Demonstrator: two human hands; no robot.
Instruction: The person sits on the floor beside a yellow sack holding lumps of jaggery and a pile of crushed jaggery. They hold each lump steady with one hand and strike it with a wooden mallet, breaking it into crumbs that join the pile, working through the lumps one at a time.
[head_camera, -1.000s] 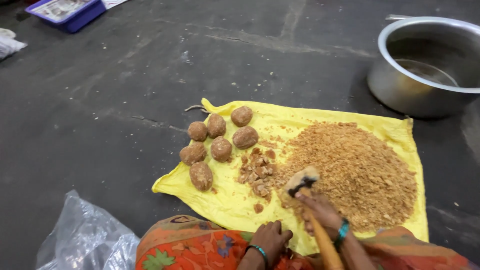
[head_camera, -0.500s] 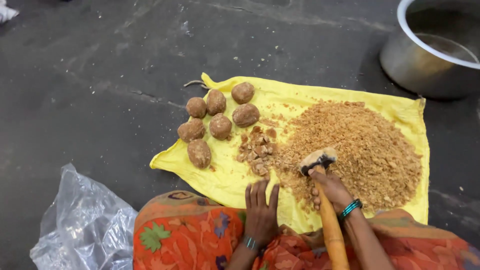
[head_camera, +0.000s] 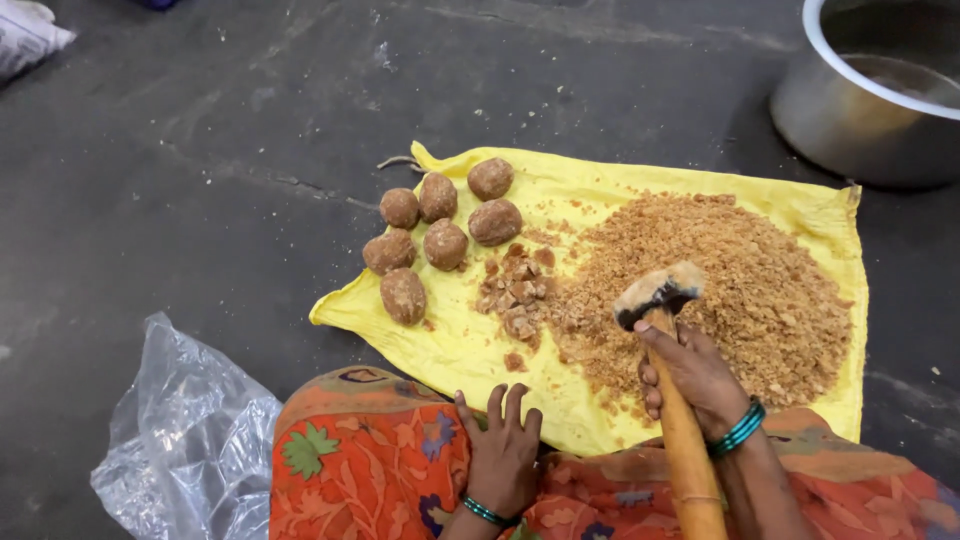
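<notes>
My right hand (head_camera: 695, 375) grips the wooden handle of a hammer (head_camera: 660, 295) whose dark head hangs just above the left edge of a heap of crushed brown crumbs (head_camera: 730, 285). My left hand (head_camera: 503, 450) rests flat, fingers spread, on my orange patterned garment at the near edge of a yellow cloth (head_camera: 480, 345). Several round brown lumps (head_camera: 440, 225) lie on the cloth's left part. A small cluster of broken brown pieces (head_camera: 515, 290) sits between the lumps and the heap.
A large metal pot (head_camera: 870, 95) stands at the far right on the dark floor. A crumpled clear plastic bag (head_camera: 185, 440) lies at the near left. A white bag (head_camera: 30, 35) shows at the top left corner.
The view has shifted closer and down. My left hand has slid forward and flattened on my lap. The hammer head has lifted slightly over the heap's edge.
</notes>
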